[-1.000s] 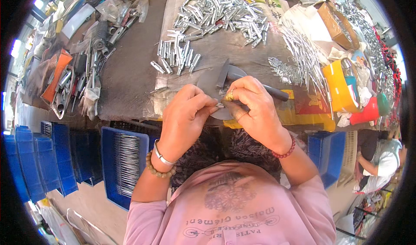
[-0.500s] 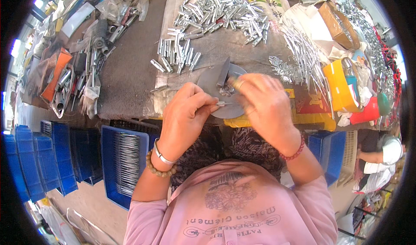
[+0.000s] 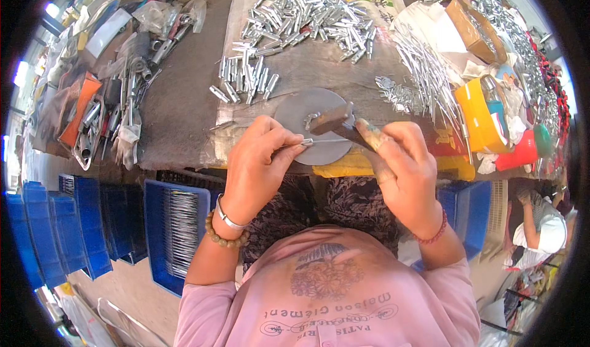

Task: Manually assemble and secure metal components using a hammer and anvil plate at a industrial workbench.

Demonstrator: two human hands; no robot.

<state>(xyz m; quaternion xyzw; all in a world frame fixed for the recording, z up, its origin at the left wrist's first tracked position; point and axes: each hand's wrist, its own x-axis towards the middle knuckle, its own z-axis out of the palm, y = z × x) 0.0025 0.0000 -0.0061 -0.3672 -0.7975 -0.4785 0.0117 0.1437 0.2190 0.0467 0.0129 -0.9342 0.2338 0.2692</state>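
Grey disc [image 3: 319, 156], metal rod [image 3: 330, 140] over it pinched in left hand [image 3: 261, 161], hammer [image 3: 330, 120] clamped in right hand [image 3: 402, 169]

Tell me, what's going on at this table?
Someone's left hand pinches a small metal piece, with a thin rod extending rightward over a grey round plate. Their right hand grips a hammer, its head over the plate. Beyond lies a heap of silvery metal parts.
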